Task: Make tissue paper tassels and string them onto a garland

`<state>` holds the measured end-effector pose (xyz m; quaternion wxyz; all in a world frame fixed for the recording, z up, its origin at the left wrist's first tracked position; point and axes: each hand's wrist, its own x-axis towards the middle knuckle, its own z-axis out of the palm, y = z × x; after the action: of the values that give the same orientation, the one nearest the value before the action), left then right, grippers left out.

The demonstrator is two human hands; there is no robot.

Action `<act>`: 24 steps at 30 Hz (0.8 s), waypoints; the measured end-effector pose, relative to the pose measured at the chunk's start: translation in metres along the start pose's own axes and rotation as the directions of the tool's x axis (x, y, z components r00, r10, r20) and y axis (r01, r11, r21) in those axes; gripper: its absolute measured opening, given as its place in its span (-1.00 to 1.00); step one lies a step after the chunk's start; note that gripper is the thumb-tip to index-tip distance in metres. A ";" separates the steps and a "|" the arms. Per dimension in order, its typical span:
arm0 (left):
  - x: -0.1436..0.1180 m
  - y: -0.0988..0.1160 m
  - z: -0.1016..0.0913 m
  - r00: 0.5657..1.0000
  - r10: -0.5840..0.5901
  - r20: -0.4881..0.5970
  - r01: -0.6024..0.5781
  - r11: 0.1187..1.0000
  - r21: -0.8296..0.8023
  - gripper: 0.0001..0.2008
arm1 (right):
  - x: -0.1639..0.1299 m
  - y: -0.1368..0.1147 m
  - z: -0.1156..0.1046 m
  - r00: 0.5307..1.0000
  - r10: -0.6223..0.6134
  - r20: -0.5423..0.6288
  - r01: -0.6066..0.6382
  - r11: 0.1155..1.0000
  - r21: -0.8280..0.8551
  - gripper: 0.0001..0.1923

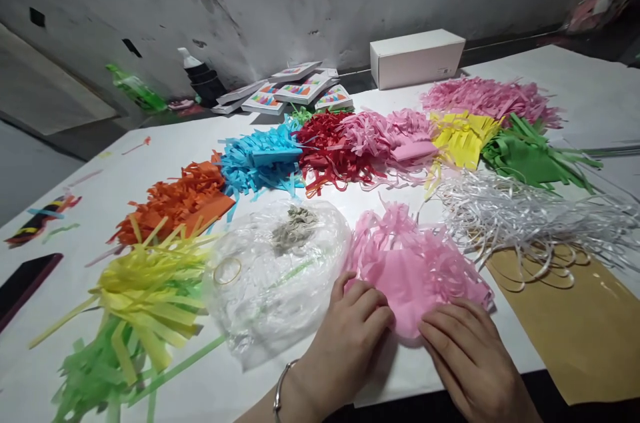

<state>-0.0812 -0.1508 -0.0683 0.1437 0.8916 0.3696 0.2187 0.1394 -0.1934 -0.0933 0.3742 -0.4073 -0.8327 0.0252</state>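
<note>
Pink fringed tissue paper lies at the table's front edge, its uncut pink part toward me and its cut strips bunched behind. My left hand, with a bracelet at the wrist, is closed on the paper's left edge, fingers curled. On the right edge, my right hand has its fingers pressed together on the paper; the thumb is mostly hidden. Just left of my left hand lies a crumpled clear plastic bag with a grey clump and a thin yellowish ring on or in it.
Behind lie fringed paper bundles in orange, blue, red, pink, yellow and green. Yellow strips lie left; white ribbon strands and a brown sheet right. A white box stands by the wall.
</note>
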 end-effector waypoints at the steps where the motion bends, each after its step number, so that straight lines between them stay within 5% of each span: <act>1: 0.000 0.002 -0.001 1.000 -0.001 0.010 0.001 1.000 0.001 -0.88 | -0.001 0.000 0.000 1.000 0.016 -0.004 -0.016 1.000 0.011 -0.74; 24: 0.003 0.011 -0.011 0.997 -0.027 0.074 0.026 1.000 0.006 -0.84 | 0.003 0.002 -0.005 0.988 0.151 0.001 -0.151 0.982 0.114 -0.76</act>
<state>-0.0782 -0.1552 -0.0530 0.1582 0.8944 0.3764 0.1826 0.1431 -0.1911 -0.0882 0.3971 -0.4473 -0.7952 0.0994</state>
